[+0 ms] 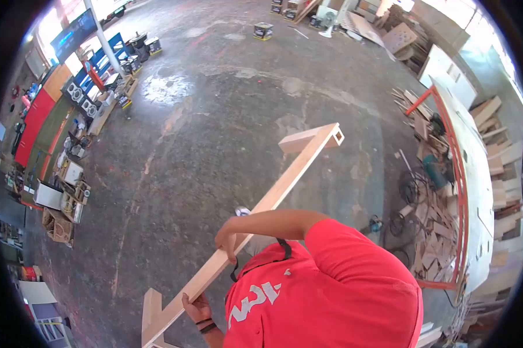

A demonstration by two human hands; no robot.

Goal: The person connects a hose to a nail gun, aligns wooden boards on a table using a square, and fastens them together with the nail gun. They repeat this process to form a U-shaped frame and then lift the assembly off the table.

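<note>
A long pale wooden frame piece (284, 184) runs diagonally in front of me, from lower left to the upper middle. Short wooden crosspieces are joined at its far end (299, 141) and near end (151, 307); the far one shows a square hollow end. My right hand (227, 236) reaches across my red shirt, its fingers curled over the long bar near its middle. Lower down, my left hand (197, 307), with dark bands at the wrist, grips the bar's edge near the near end; some of its fingers are hidden.
Grey concrete floor (180, 174) surrounds me. On the right stands an orange-framed table (458, 191), with wood offcuts (435, 243) and a green power tool (434, 170) beside it. Along the left are cluttered benches, speakers (75, 93) and a red cabinet (32, 127). A box (263, 31) sits farther ahead.
</note>
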